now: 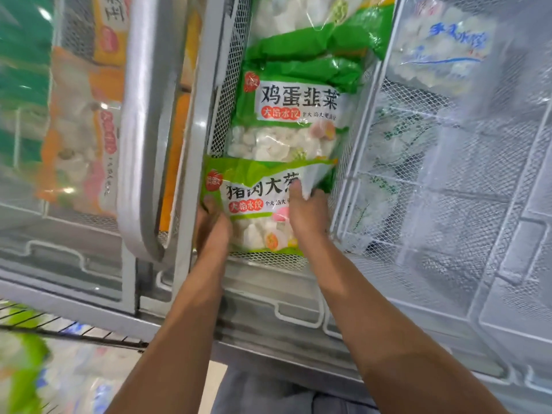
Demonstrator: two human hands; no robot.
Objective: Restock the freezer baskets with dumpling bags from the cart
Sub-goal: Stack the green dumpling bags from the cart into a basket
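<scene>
1. The left hand (213, 225) grips the left edge of a light-green dumpling bag (260, 204), fingers curled round its side; the right hand (309, 212) pinches the bag's folded-over top right corner, thumb on the printed face.
2. The bag sits at the near end of the middle mesh basket (228, 94), its lower edge just beside the basket's front rim, its top edge overlapping the darker green bag (295, 115) lying further back in the same basket.
3. Judged from its look, the bag is a slick plastic pouch full of loose frozen lumps: fairly heavy, floppy between the hands, and the film likely slippery with frost. The folded corner shows how readily the film buckles.
4. Holding both side edges low, near the filled part, should control it better than the empty top flap.
5. Right of the basket, a frosted neighbouring basket (448, 204) holds a blue-lettered bag (448, 46); left of it, orange bags (86, 138) lie behind a glass lid.
</scene>
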